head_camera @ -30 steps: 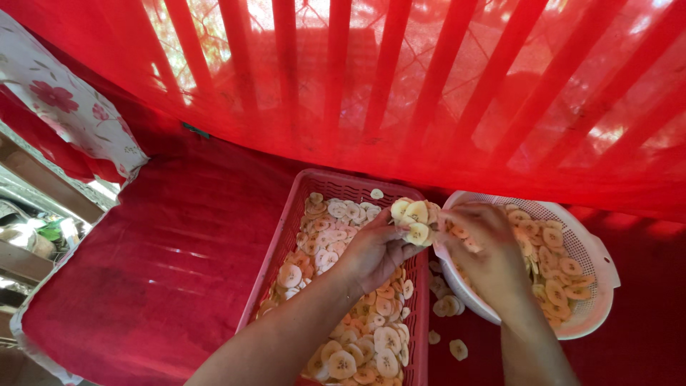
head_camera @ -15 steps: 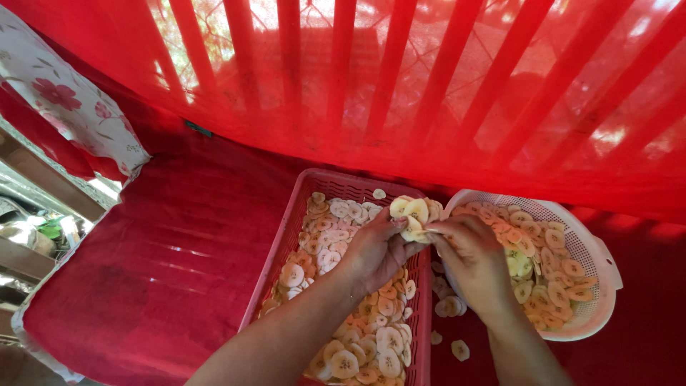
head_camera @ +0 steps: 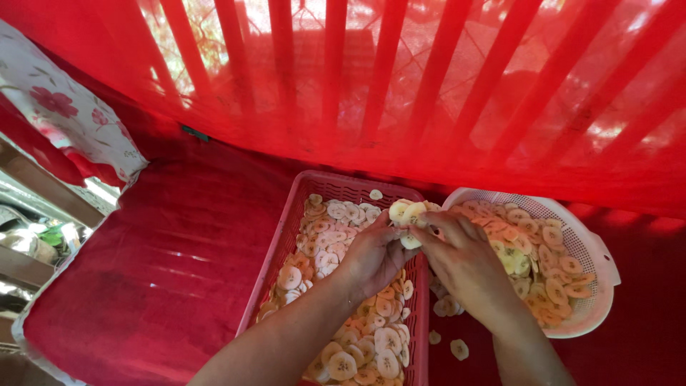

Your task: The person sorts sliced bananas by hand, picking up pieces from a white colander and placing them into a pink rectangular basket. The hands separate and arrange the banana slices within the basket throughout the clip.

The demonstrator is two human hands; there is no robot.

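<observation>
Both hands (head_camera: 421, 246) on banana slices (head_camera: 404, 214)

Perforated plastic tray (head_camera: 286, 236), plastic colander (head_camera: 597, 261), red cloth (head_camera: 157, 271)

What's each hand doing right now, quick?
Left hand: shut on a small stack of banana slices over the pink tray.
Right hand: fingertips pinching the same banana slices beside the white basket.
</observation>
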